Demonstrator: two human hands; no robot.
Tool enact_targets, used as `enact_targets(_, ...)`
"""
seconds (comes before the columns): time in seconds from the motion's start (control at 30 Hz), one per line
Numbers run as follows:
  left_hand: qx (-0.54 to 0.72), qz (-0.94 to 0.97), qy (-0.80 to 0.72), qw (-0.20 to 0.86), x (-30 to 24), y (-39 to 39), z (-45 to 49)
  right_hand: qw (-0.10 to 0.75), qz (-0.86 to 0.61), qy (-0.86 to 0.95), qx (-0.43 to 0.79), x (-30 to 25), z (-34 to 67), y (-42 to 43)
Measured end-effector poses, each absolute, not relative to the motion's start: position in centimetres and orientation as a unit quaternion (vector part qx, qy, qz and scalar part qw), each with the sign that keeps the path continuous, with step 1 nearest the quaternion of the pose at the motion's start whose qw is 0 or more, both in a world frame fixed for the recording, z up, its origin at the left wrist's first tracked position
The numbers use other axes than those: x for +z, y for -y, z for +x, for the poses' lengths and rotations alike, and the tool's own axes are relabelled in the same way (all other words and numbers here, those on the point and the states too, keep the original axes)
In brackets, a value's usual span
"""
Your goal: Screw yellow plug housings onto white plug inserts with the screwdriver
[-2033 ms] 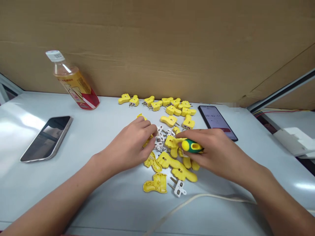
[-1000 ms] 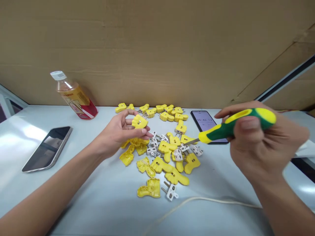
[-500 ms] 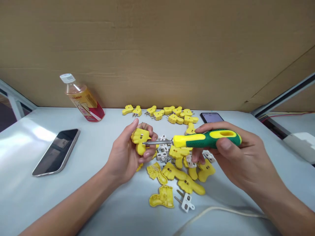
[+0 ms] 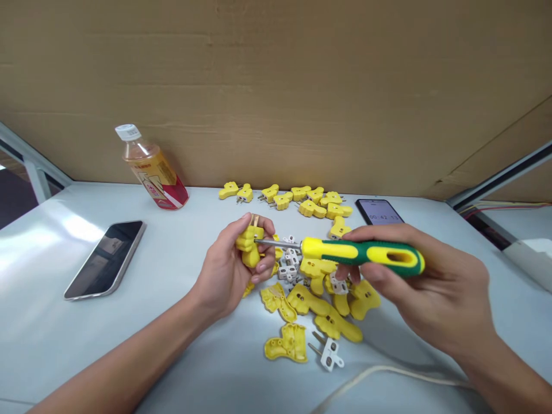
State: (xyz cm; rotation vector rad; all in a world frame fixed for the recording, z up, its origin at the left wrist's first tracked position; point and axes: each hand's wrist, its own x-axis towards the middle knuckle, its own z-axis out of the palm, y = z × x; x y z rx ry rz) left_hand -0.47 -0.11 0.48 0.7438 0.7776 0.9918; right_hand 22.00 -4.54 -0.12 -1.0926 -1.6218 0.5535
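Observation:
My left hand (image 4: 228,270) is closed round a yellow plug (image 4: 250,244), held up above the table with its metal prongs pointing up. My right hand (image 4: 435,287) grips a yellow-and-green screwdriver (image 4: 362,253) lying level, its metal tip touching the side of the held plug. Under both hands lies a heap of yellow plug shells (image 4: 319,302) and white prong inserts (image 4: 288,265). One open yellow shell (image 4: 288,345) and a white insert (image 4: 330,353) lie nearest me.
A row of several assembled yellow plugs (image 4: 297,198) lines the cardboard wall. A tea bottle (image 4: 150,169) leans at the back left. One phone (image 4: 106,259) lies at left, another phone (image 4: 383,213) showing a timer at right. A white cable (image 4: 388,376) crosses the near edge.
My left hand picked a yellow plug out of the heap and raised it. My right hand lifted the screwdriver, swung it round and brought its tip onto the plug.

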Motion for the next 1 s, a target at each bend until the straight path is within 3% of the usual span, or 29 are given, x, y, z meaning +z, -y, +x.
enact_targets(0.1, 0.505, 0.383, -0.370, 0.679, 0.1, 0.1, -0.5, 0.467, -0.470, 0.704, 0.255, -0.1, 22.0, 5.0)
enact_targets(0.23, 0.527, 0.513, -0.381, 0.560, -0.6, 0.7, -1.0, 0.346, -0.463, 0.573, 0.581, 0.0, 21.1, 5.1)
enact_targets(0.33, 0.513, 0.583, -0.391, 0.493, -0.6, 1.4, -1.5, 0.291, -0.402, 0.509, 0.704, 0.1, 20.4, 5.0)
enact_targets(0.4, 0.501, 0.606, -0.395, 0.475, -0.3, 1.6, -1.7, 0.299, -0.415, 0.571, 0.642, 0.2, 20.2, 5.1)
enact_targets(0.57, 0.481, 0.608, -0.424, 0.469, 0.3, 1.0, -1.4, 0.390, -0.446, 0.791, 0.153, -0.5, 19.9, 5.8)
enact_targets(0.63, 0.473, 0.569, -0.434, 0.514, 0.3, 0.9, -1.1, 0.427, -0.427, 0.793, 0.084, -0.8, 19.8, 6.0)
enact_targets(0.67, 0.472, 0.554, -0.436, 0.528, 0.2, 0.9, -1.0, 0.444, -0.435, 0.776, 0.109, -0.9, 19.9, 6.0)
enact_targets(0.73, 0.481, 0.553, -0.438, 0.521, 0.1, 1.3, -0.9, 0.454, -0.473, 0.706, 0.269, -0.6, 20.0, 5.8)
enact_targets(0.8, 0.495, 0.584, -0.431, 0.478, -0.1, 1.8, -0.9, 0.408, -0.496, 0.594, 0.485, -0.1, 20.3, 5.5)
enact_targets(0.87, 0.505, 0.615, -0.415, 0.441, -0.3, 2.2, -1.1, 0.339, -0.477, 0.526, 0.617, 0.4, 20.6, 5.1)
enact_targets(0.93, 0.510, 0.627, -0.407, 0.425, -0.6, 2.3, -1.1, 0.312, -0.463, 0.573, 0.600, 0.8, 20.6, 4.9)
enact_targets(1.0, 0.515, 0.609, -0.409, 0.444, -0.7, 2.2, -1.0, 0.347, -0.468, 0.678, 0.448, 0.8, 20.5, 5.0)
